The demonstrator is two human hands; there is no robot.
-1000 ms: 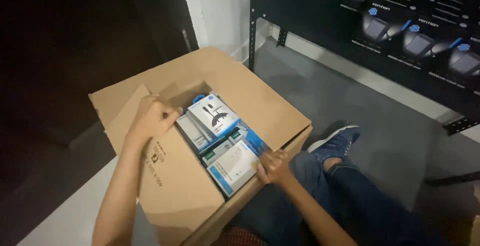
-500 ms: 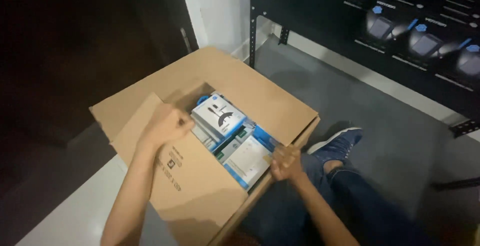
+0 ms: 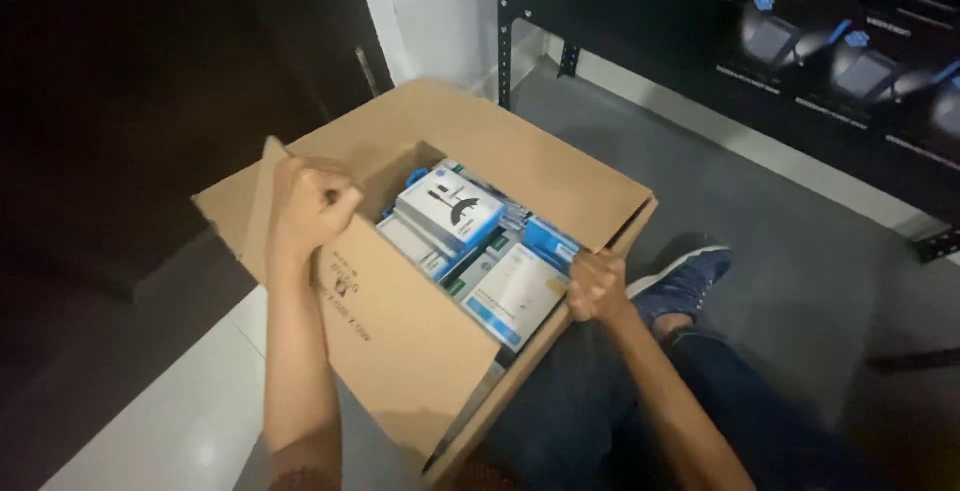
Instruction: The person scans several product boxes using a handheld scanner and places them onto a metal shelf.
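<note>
Fingers (image 3: 318,194) of two hands on one carton (image 3: 400,321)

Black metal shelf (image 3: 640,11) holds dark packaged goods (image 3: 860,61); blue shoe (image 3: 685,281) on grey floor (image 3: 800,241).

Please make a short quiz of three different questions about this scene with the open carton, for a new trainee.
1. True or false: the left hand grips a flap of the cardboard box.
2. Where is the right hand? A) on the black shelf B) on the box edge near the knee C) on the blue shoe
3. Fill in: inside the box lie small white and ____ packages.

Key: 1 true. 2 B; the blue shoe lies beside the box, untouched, and the black shelf stands behind. 3 blue.
</note>
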